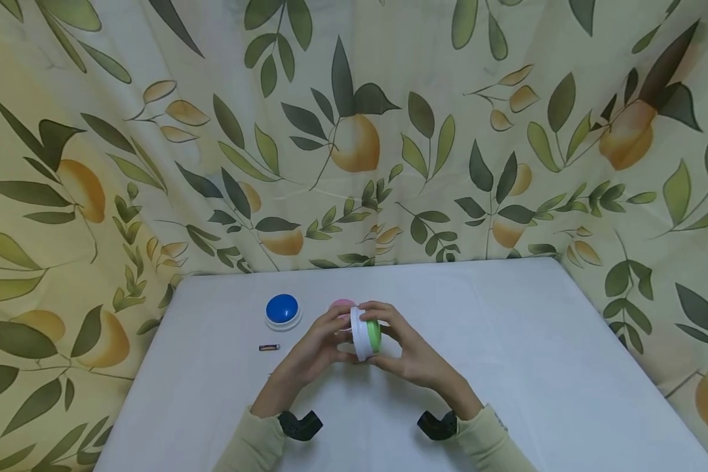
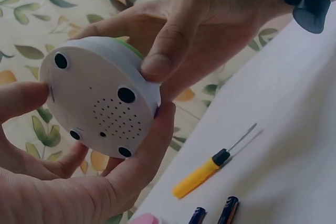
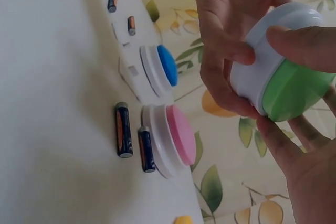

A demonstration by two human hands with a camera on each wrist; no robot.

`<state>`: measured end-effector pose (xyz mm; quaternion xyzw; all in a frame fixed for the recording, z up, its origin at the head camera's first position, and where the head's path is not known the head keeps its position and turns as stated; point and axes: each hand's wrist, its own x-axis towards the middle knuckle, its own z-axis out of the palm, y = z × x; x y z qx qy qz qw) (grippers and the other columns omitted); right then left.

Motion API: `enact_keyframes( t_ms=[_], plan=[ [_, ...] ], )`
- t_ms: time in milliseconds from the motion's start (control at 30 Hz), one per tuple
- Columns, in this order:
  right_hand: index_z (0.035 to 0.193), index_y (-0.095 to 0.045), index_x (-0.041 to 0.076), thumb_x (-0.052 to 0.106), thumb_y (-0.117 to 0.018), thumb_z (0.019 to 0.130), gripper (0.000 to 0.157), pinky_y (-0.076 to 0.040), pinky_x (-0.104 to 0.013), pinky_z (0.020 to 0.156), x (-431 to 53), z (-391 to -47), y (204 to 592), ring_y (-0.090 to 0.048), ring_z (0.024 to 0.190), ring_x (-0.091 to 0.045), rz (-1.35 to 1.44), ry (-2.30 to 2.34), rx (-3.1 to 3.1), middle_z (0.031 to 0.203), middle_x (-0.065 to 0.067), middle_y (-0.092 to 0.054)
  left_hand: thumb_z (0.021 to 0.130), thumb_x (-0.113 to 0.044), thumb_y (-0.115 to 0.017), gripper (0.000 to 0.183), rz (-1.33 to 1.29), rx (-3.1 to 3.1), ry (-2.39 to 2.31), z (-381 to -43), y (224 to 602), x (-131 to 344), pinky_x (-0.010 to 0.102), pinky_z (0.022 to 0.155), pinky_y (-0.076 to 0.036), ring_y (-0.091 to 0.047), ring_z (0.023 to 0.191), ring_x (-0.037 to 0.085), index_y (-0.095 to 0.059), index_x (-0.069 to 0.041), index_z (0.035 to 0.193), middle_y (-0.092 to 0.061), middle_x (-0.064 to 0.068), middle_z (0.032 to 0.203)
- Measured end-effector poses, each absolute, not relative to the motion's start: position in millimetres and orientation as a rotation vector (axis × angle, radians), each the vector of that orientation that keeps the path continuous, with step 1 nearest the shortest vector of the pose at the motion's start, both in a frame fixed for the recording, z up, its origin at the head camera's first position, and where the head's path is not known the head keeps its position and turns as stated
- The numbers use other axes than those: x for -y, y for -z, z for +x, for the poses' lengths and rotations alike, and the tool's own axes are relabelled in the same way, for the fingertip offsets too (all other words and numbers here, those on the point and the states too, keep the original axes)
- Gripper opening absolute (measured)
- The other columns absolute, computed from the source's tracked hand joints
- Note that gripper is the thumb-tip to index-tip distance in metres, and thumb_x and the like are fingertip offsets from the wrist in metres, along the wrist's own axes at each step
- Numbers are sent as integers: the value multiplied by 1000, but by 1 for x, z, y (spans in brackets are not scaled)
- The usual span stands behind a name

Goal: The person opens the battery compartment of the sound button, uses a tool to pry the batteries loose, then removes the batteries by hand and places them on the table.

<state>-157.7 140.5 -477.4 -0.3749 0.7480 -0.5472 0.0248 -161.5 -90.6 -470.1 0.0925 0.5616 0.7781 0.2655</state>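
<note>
Between both hands, above the table, a round white push button with a green top [image 1: 374, 335] is held tilted on its side. My left hand [image 1: 315, 351] grips the white housing from the base side, fingers and thumb spread around the rim. From the other side my right hand [image 1: 413, 354] grips it around the green cap. In the left wrist view the white base [image 2: 89, 93] faces the camera, with a cluster of small speaker holes and dark round feet. The right wrist view shows the green cap [image 3: 294, 90] partly behind the right thumb.
Behind the hands stand a pink-topped button [image 3: 181, 135] and a blue-topped button [image 1: 282, 309]. Two batteries, one of them this battery [image 3: 124, 129], lie by the pink one; another battery [image 1: 269, 347] lies near the blue one. A yellow-handled screwdriver [image 2: 199, 177] rests on the white table [image 1: 507, 367].
</note>
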Motion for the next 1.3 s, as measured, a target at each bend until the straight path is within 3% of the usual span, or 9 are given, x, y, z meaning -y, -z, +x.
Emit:
enact_keyframes(
  t_ms=[200, 367, 500, 633, 700, 900, 1133, 1300],
  plan=[
    [146, -51, 21, 11, -81, 91, 64, -47, -55, 115, -137, -153, 475, -42, 150, -19, -1149, 1711, -2342, 161, -7, -42, 111, -20, -37, 41, 293, -1470, -2119, -160, 474, 96, 51, 98, -57, -52, 120, 24, -40, -9, 150, -52, 0, 135],
    [144, -53, 19, 9, -80, 91, 60, -49, -47, 115, -136, -149, 477, -45, 147, -16, -1125, 1747, -2352, 158, -8, -46, 108, -19, -42, 38, 326, -1486, -2123, -159, 479, 95, 50, 96, -57, -55, 118, 23, -44, -12, 145, -55, 0, 132],
    [152, -46, 23, 14, -82, 91, 71, -50, -49, 113, -138, -143, 481, -43, 147, -12, -1030, 1700, -2379, 160, -3, -45, 106, -19, -46, 43, 338, -1563, -2096, -155, 482, 93, 57, 101, -56, -54, 125, 26, -42, -11, 148, -53, 7, 141],
    [158, -39, 27, 20, -83, 91, 80, -50, -57, 110, -137, -138, 482, -43, 145, -20, -942, 1656, -2372, 162, -1, -42, 104, -21, -50, 51, 364, -1702, -2057, -150, 484, 91, 63, 103, -54, -49, 133, 30, -38, -7, 152, -42, 21, 152],
    [159, -38, 29, 21, -83, 90, 83, -50, -56, 110, -137, -136, 482, -43, 144, -24, -905, 1639, -2370, 162, 0, -41, 103, -20, -51, 52, 367, -1758, -2042, -147, 485, 90, 62, 102, -54, -47, 135, 31, -38, -7, 152, -40, 23, 153],
    [159, -39, 28, 18, -85, 88, 85, -49, -53, 113, -138, -133, 485, -43, 145, -29, -858, 1621, -2362, 162, -1, -42, 105, -19, -50, 49, 383, -1877, -1998, -140, 486, 85, 54, 100, -58, -51, 132, 31, -41, -9, 151, -43, 22, 151],
    [156, -44, 22, 15, -87, 85, 84, -50, -48, 114, -144, -137, 494, -47, 142, -11, -922, 1696, -2345, 158, -5, -46, 104, -24, -58, 53, 462, -1929, -1926, -142, 485, 87, 47, 97, -61, -56, 137, 38, -40, -13, 153, -47, 18, 154],
    [153, -47, 21, 12, -88, 83, 81, -50, -50, 113, -145, -142, 495, -48, 142, -9, -952, 1717, -2341, 157, -5, -48, 102, -25, -60, 55, 491, -1967, -1914, -145, 483, 88, 48, 96, -61, -54, 138, 41, -41, -11, 151, -45, 18, 154]
  ],
)
